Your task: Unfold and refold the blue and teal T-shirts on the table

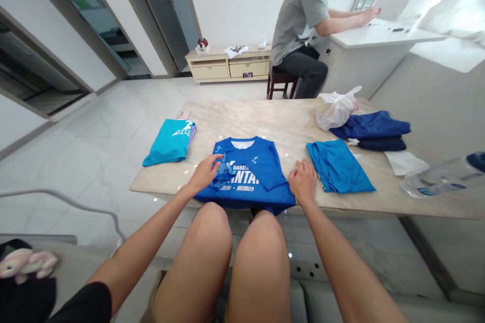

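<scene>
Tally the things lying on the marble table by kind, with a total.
Blue printed shirt under both hands: 1
Folded teal shirt: 1
Folded plain blue garment: 1
Stacked dark blue garments: 2, as far as the picture shows
White plastic bag: 1
White folded cloth or paper: 1
Clear plastic bottle: 1
Total: 8

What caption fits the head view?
Both hands, left and right, press a blue shirt on the table.

Your bare arms stretched forward over your knees; your left hand (205, 171) lay with fingers extended and slightly spread, while your right hand (302, 179) rested knuckles-up, fingers curled under.
</scene>
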The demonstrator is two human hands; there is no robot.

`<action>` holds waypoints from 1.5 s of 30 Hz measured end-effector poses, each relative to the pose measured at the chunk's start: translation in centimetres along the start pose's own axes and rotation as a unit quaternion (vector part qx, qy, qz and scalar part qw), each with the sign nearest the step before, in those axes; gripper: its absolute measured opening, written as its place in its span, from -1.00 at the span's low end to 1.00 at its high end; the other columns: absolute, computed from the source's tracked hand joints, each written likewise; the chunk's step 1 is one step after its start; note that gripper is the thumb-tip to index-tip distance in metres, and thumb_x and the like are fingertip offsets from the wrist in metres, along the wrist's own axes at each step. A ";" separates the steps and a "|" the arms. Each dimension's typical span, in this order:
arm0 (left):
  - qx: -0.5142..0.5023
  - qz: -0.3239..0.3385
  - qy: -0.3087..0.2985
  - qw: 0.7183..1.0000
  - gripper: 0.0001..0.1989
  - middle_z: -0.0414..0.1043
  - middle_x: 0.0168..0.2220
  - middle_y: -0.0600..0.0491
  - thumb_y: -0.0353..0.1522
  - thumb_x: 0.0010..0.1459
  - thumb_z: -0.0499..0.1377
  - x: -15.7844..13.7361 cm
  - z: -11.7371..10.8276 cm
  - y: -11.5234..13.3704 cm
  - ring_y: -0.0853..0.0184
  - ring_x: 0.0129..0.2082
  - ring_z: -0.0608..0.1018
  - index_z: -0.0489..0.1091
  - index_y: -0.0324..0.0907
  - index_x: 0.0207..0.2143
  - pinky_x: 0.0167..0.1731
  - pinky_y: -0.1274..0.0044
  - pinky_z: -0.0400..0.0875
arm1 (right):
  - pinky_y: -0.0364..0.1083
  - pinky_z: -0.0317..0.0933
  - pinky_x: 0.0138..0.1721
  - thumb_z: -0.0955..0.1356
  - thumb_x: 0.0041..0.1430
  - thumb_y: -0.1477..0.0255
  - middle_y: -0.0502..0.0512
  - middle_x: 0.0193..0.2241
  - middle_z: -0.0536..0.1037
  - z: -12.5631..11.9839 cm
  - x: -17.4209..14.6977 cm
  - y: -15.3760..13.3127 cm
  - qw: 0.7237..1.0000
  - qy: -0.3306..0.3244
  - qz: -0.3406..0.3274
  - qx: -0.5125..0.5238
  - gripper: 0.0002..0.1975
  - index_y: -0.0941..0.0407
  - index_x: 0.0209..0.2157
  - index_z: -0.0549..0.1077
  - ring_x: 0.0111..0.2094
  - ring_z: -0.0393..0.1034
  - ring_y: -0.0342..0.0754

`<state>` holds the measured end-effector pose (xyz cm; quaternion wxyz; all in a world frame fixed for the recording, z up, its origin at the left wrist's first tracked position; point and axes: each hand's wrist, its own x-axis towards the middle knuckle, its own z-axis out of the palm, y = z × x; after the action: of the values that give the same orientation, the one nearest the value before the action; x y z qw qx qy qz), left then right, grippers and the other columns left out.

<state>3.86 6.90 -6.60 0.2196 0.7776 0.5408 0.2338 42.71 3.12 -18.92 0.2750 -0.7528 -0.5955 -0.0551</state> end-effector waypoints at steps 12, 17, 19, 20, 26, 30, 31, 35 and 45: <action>0.132 -0.022 -0.062 0.989 -0.78 0.64 -0.14 -0.09 -0.17 0.34 0.24 1.7 4.7 -1.4 0.07 -0.11 0.66 0.53 -0.12 -0.19 -0.07 0.35 0.52 | 0.17 0.15 0.34 0.20 0.40 0.46 0.41 0.33 0.47 -1.0 0.1 -0.8 0.999 -0.008 0.013 -0.034 -0.51 0.27 0.24 0.51 0.33 0.32 0.25; -0.001 0.009 -0.093 0.996 -0.69 0.70 -0.11 -0.03 -0.13 0.39 0.15 3.7 4.4 -0.4 0.11 -0.07 0.69 0.61 -0.10 -0.15 0.01 0.36 0.56 | 0.18 0.16 0.33 0.19 0.41 0.46 0.39 0.35 0.45 -1.5 0.2 -1.1 0.999 -0.022 0.020 -0.034 -0.50 0.25 0.26 0.51 0.35 0.30 0.26; -0.101 0.020 -0.093 0.990 -0.55 0.69 0.08 -0.04 -0.05 0.45 0.08 4.1 4.3 -0.6 0.10 0.10 0.67 0.61 -0.10 0.07 0.17 0.34 0.53 | 0.19 0.17 0.33 0.18 0.42 0.45 0.39 0.36 0.45 -1.5 0.1 -1.1 0.999 -0.028 0.022 -0.036 -0.49 0.26 0.26 0.51 0.36 0.30 0.27; -0.129 0.018 -0.087 0.988 -0.48 0.64 0.18 -0.06 -0.03 0.48 0.03 4.1 4.3 -1.1 0.09 0.19 0.63 0.57 -0.11 0.19 0.25 0.31 0.49 | 0.19 0.16 0.33 0.18 0.43 0.44 0.39 0.36 0.44 -1.5 0.1 -1.0 0.999 -0.030 0.022 -0.038 -0.49 0.26 0.27 0.51 0.36 0.30 0.27; 0.096 0.067 -0.042 0.992 -0.33 0.18 0.54 -0.13 -0.05 0.53 -0.05 1.7 5.7 -6.7 0.07 0.55 0.24 0.24 -0.17 0.51 0.54 0.11 0.07 | 0.20 0.16 0.35 0.18 0.41 0.43 0.40 0.36 0.43 -1.0 0.2 -0.2 0.999 -0.028 0.015 -0.040 -0.47 0.24 0.27 0.51 0.36 0.29 0.26; 0.204 0.085 -0.032 0.975 -0.34 0.07 0.58 -0.16 -0.14 0.56 -0.10 0.4 6.2 -8.3 0.08 0.59 0.14 0.12 -0.20 0.56 0.56 0.07 -0.04 | 0.22 0.13 0.38 0.18 0.40 0.42 0.40 0.36 0.43 -1.2 0.1 -0.4 0.998 -0.041 0.023 -0.035 -0.47 0.23 0.27 0.51 0.37 0.28 0.26; 0.212 0.086 -0.039 0.973 -0.35 0.06 0.59 -0.17 -0.15 0.56 -0.10 0.2 6.1 -8.3 0.08 0.59 0.13 0.12 -0.22 0.56 0.56 0.07 -0.04 | 0.21 0.12 0.39 0.18 0.40 0.42 0.40 0.37 0.42 -1.4 0.1 -0.6 0.998 -0.047 0.029 -0.030 -0.47 0.23 0.27 0.51 0.38 0.27 0.25; 0.204 0.115 -0.075 0.969 -0.37 0.10 0.58 -0.16 -0.16 0.54 -0.03 -0.6 4.2 -8.8 0.03 0.58 0.14 0.17 -0.18 0.54 0.56 0.00 -0.10 | 0.22 0.09 0.43 0.21 0.35 0.48 0.39 0.40 0.39 -3.0 1.2 -1.2 0.992 -0.097 0.084 0.010 -0.44 0.21 0.29 0.50 0.41 0.24 0.24; 0.048 -0.157 -0.003 0.986 -0.52 0.58 0.11 -0.28 -0.18 0.39 0.18 6.7 -0.9 -12.5 0.02 0.07 0.65 0.40 -0.29 0.22 0.10 0.26 0.52 | -0.07 0.43 0.04 0.45 0.31 0.36 0.30 -0.09 0.72 -3.0 13.6 -3.6 0.943 -0.299 0.122 0.084 -0.63 0.23 0.07 0.65 -0.08 0.63 0.07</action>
<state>-3.83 17.31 -12.46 0.2179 0.6931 0.6663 0.1681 43.98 13.95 -9.54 0.1516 -0.7758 -0.5561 0.2566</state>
